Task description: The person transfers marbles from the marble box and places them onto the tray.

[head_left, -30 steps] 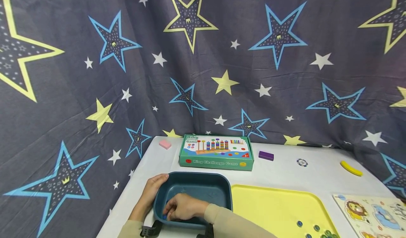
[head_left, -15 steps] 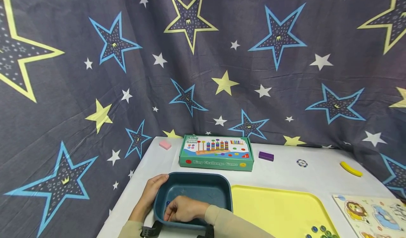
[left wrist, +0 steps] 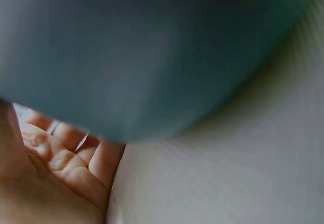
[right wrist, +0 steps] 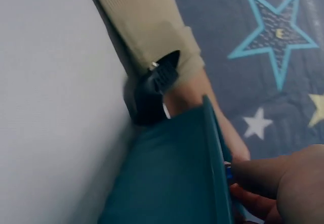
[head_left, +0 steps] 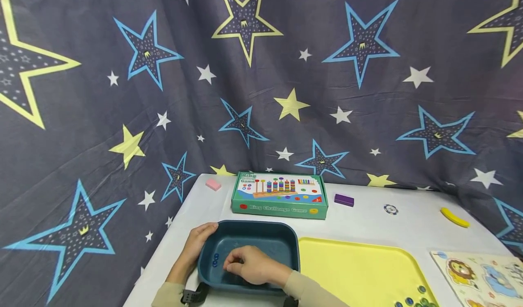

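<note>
A dark teal bin (head_left: 261,225) stands on the table. My left hand (head_left: 195,247) rests along its outer left side, near the far corner; in the left wrist view its palm (left wrist: 71,168) lies beside the bin wall (left wrist: 126,82), its fingers loosely bent. Over the bin's inside is my right hand (head_left: 255,265). A small blue marble (right wrist: 229,172) shows at its thumb and fingertips in the right wrist view, apparently pinched and mostly covered. Some dark blue marbles (head_left: 215,259) sit on the bin floor, left of the right hand.
A yellow tray (head_left: 347,257) adjoins the bin's right side, with several blue and green marbles (head_left: 421,289) in its near right corner. Behind stand a green game box (head_left: 279,210), pink block (head_left: 213,184) and purple block (head_left: 344,200). An animal puzzle board (head_left: 478,275) lies far right.
My right hand has lifted and moved right from the bin's near left corner, uncovering the blue marbles there. On the yellow tray a marble has rolled rightward. The left hand stays put.
</note>
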A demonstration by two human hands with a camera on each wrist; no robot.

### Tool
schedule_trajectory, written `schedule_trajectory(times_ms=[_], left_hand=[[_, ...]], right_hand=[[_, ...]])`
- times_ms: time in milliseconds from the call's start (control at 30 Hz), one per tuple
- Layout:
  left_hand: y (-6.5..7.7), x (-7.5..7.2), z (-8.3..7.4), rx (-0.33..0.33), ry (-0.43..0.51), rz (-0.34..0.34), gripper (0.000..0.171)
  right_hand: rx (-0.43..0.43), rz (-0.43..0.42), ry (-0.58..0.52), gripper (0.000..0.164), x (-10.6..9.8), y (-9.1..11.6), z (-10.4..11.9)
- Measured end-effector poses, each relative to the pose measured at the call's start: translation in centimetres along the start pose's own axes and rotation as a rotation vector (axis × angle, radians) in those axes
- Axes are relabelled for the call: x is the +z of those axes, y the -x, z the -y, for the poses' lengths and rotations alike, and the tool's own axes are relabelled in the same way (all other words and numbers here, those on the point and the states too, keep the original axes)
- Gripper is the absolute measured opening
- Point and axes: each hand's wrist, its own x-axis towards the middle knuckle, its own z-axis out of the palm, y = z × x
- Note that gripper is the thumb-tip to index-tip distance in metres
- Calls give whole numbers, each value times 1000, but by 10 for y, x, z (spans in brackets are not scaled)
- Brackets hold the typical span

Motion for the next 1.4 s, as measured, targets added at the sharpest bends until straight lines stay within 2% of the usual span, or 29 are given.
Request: schedule_trajectory(times_ms=[267, 433, 500, 600, 700, 800, 933, 1100, 1267, 1400], left_hand=[[-4, 0, -3, 40, -7, -6, 35], [-4, 0, -2, 23, -8, -11, 35], [-3, 0, -2, 13, -4, -12, 35], [-2, 0, -1, 16, -2, -16, 35], [-2, 0, 1, 12, 0, -20, 35], [-1, 0, 3, 6, -1, -13, 36], [-1, 0, 3, 4, 0, -3, 38], [-1, 1, 3, 0, 6, -4, 41], [-1, 0, 2, -12, 13, -10, 45], [0, -2, 2, -5, 2, -14, 46]], right_hand=[[-35, -261, -46, 10, -29, 44, 0], [21, -476, -153, 8, -49, 71, 6], [42, -585, -232, 8, -53, 78, -2], [49, -754, -289, 9, -58, 83, -24], [89, -856, -259, 9, -61, 86, -48], [185, -874, -197, 10, -63, 92, -66], [295, -855, -90, 9, -63, 100, -86], [317, -840, 24, 8, -62, 104, -101], [328, -824, 146, 6, -61, 105, -105], [345, -848, 237, 6, -61, 105, -105]])
